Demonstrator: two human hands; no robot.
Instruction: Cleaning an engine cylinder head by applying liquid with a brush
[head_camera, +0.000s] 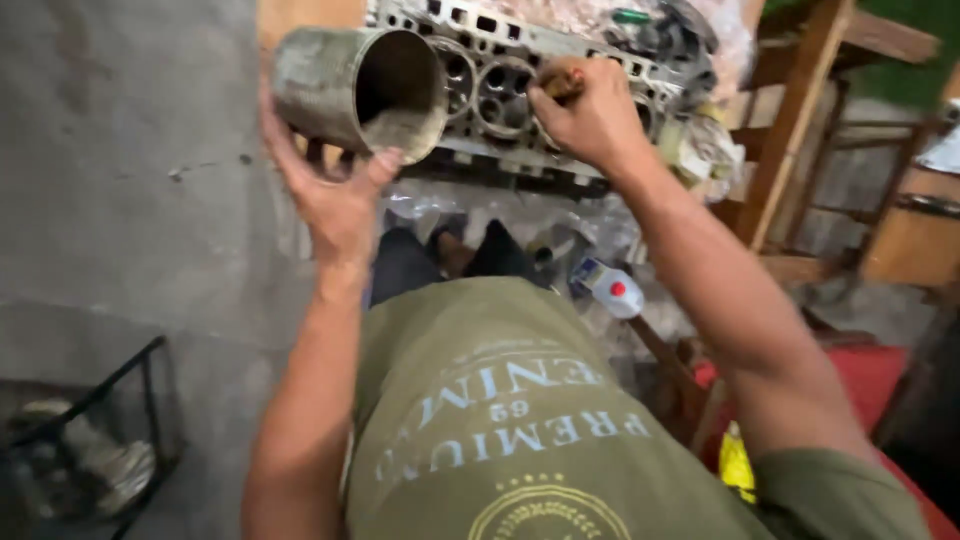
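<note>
Grey concrete floor (120, 200); wooden frames (800, 120) stand at right. One engine cylinder head (500, 90) lies on a cluttered desk, several round chamber recesses showing. One dull grey metal cylinder sleeve (360, 90), hollow and tilted, sits raised at upper left, gripped by the left hand (330, 190). The right hand (595, 120) is closed around a small brownish tool (562, 82) against the head.

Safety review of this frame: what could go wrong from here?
1. The left hand holds the metal can tipped, mouth toward the cylinder head; its contents could spill.
2. The right hand works a small brown tool at a chamber; a slip could scrape knuckles.
3. The image is blurred, so grip security is unclear.
</note>
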